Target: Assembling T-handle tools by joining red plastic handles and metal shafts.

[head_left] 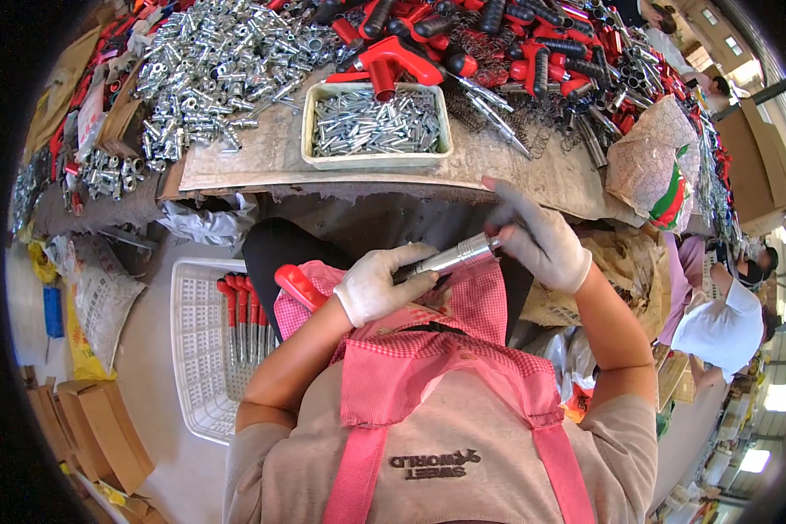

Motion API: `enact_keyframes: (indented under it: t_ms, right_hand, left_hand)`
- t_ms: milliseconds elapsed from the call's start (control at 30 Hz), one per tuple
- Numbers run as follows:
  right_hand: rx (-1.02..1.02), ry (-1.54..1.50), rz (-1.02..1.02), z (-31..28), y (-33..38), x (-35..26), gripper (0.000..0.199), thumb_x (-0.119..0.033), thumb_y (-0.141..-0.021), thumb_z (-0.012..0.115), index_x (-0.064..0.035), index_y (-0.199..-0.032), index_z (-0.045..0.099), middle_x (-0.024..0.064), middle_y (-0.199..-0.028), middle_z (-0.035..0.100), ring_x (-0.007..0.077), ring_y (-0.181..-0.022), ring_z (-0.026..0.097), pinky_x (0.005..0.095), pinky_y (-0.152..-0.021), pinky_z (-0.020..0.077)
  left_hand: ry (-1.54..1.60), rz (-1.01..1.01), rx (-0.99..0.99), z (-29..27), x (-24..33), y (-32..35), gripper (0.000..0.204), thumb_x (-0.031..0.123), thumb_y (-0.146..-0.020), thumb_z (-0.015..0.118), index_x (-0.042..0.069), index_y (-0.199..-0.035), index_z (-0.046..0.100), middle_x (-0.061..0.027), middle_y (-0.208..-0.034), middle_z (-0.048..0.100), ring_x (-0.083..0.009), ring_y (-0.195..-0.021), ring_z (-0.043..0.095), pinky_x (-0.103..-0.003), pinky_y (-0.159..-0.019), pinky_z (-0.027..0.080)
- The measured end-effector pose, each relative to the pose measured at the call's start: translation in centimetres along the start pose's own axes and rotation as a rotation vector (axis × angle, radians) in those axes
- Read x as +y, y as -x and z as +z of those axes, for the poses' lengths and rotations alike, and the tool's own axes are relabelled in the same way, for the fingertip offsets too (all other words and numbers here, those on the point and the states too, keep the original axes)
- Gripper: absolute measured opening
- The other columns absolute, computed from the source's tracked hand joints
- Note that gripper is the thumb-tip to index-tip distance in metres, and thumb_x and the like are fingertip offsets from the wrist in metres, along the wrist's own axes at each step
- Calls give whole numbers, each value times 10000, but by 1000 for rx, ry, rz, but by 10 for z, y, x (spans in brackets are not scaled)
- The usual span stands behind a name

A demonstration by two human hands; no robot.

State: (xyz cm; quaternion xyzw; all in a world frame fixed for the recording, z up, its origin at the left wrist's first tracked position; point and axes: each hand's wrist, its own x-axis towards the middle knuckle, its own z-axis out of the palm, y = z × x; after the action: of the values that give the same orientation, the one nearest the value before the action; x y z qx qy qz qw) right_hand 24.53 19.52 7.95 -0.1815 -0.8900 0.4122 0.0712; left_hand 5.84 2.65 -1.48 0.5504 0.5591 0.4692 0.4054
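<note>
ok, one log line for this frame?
left hand: grips metal tube | right hand: at tube tip | tray: on bench

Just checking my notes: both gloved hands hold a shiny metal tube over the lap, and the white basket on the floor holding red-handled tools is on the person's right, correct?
Not quite. The head view shows the white basket with red-handled tools on the person's left, not right. The rest stands: the left hand and right hand, both gloved, hold the shiny metal tube over the lap.

Tray of metal pins (376, 124), white basket (196, 349), heap of red handles (515, 39), cardboard boxes (105, 432)
</note>
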Motion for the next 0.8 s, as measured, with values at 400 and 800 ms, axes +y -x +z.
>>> enact_keyframes:
  t_ms: [400,800]
  right_hand:
    - [162,213,-157,17,5,14,516,-293,-826,664,-83,-1266,498,181,-929,645,335,-800,650,382,-710,531]
    - [721,-1388,-27,109,-36,2,353,-215,-911,575,-48,-1191,441,33,-750,513,158,-679,501,309,-727,455]
  left_hand:
    - [131,-131,-60,-4,13,1,248,141,-888,575,-19,-1075,607,-60,-823,589,-136,-723,533,-270,-720,439]
    - [-325,178,256,10,5,-2,305,187,-837,628,2,-1079,612,-152,-862,654,-261,-747,655,-327,-695,505]
